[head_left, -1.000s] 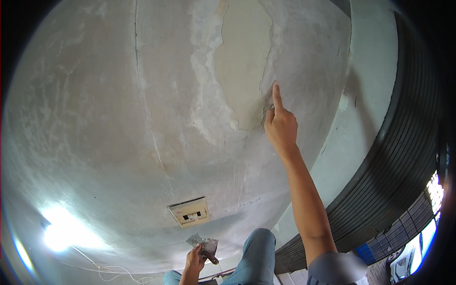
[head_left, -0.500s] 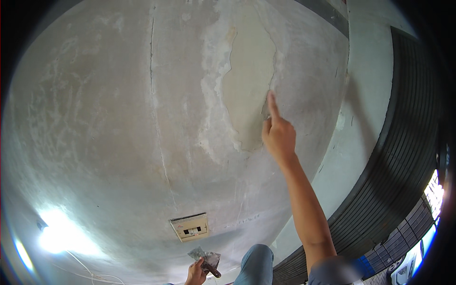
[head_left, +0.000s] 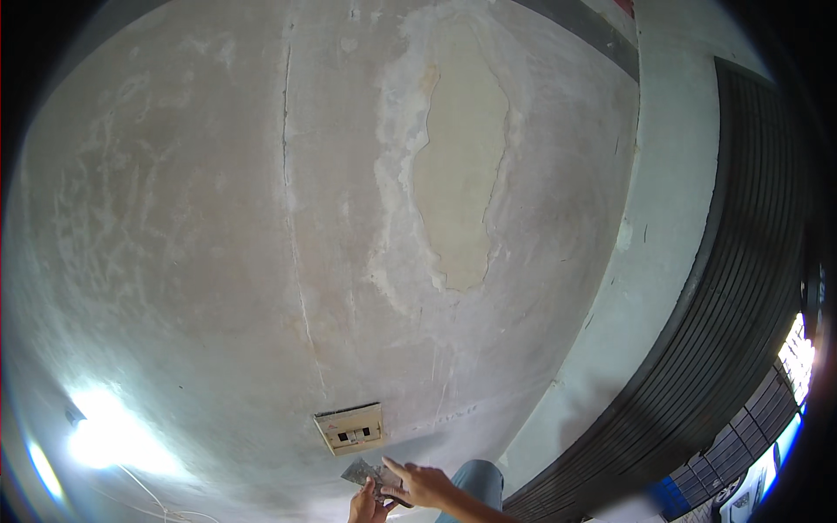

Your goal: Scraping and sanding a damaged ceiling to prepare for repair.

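Right hand (head_left: 425, 485) — partly hiding the scraper (head_left: 357, 472).

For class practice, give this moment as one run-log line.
left hand: holds scraper | right hand: at scraper, contact unclear | wall: pale patch above panel

One leg is clothed in faded grey-blue trousers (head_left: 478, 481), which look to be of denim; the cloth is drawn over the knee in a smooth, rounded dome, and the rest is cut off by the lower edge; seams and stitching are too small to be made out; the left grip (head_left: 364, 505) is formed by a bare hand; the right grip (head_left: 424, 485) is likewise bare, and the slim right forearm (head_left: 471, 507) is seen uncovered down to the lower edge.
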{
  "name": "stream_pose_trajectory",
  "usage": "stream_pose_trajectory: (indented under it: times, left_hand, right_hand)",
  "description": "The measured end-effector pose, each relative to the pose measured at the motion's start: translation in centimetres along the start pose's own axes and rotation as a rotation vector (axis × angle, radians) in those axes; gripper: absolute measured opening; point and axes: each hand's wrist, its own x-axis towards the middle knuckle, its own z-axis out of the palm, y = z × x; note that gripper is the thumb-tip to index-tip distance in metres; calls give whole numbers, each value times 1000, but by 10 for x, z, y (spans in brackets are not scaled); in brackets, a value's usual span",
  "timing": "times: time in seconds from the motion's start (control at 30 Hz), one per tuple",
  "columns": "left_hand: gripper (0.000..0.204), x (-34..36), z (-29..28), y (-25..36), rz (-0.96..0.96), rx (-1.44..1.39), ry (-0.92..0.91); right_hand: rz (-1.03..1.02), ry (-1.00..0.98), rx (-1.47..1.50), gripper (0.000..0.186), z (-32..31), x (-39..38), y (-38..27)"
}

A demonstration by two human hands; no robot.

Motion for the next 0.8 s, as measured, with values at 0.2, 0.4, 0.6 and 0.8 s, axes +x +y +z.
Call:
stream_pose_trajectory:
  times: [0.2, 0.4, 0.6, 0.8]
  left_hand:
    - [25, 1, 27, -10, 45, 94, -14]
    - [24, -14, 80, 6, 241, 118, -144]
    - [34, -60, 210, 115, 939, 434, 80]
    - [36, -115, 362, 264, 2111, 1048, 4]
  right_hand:
    - [37, 50, 325, 62, 56, -15, 28]
    - [76, 374, 251, 59, 31, -16, 23]
    - [22, 1035, -47, 61, -123, 20, 36]
    - [25, 1253, -175, 62, -270, 76, 25]
